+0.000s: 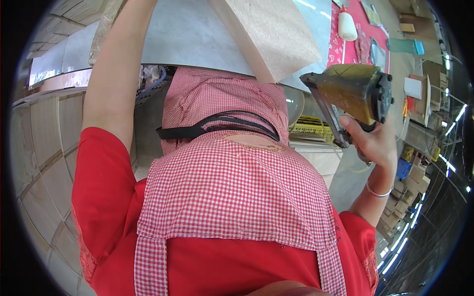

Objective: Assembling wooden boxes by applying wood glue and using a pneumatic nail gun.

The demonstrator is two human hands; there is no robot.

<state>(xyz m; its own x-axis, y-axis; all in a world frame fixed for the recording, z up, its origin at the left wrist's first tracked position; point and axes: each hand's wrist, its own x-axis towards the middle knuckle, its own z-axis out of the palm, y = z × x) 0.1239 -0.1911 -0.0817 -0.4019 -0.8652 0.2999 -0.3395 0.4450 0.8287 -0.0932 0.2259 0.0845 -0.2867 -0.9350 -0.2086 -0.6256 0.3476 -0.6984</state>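
My right hand (371,139) is wrapped round the handle of a pneumatic nail gun (351,90), brownish-yellow with dark metal parts. The gun is raised at the right, its narrow nose near the corner of a pale wooden box or block (274,37). A gap seems to separate the nose from the wood, though depth is hard to judge. That wooden piece lies on a smooth grey-white tabletop (190,42) and runs out of the picture at the top. Reaching forward on the left, my left forearm (116,64) leaves at the upper edge, so the hand is out of sight.
Beyond the gun, a white glue bottle (347,27) with a red tip rests on a pink patterned cover (335,47). A teal-capped bottle (407,46) lies farther right. Stacked wooden panels (47,163) stand at my left. A yellow crate (311,129) sits below the table.
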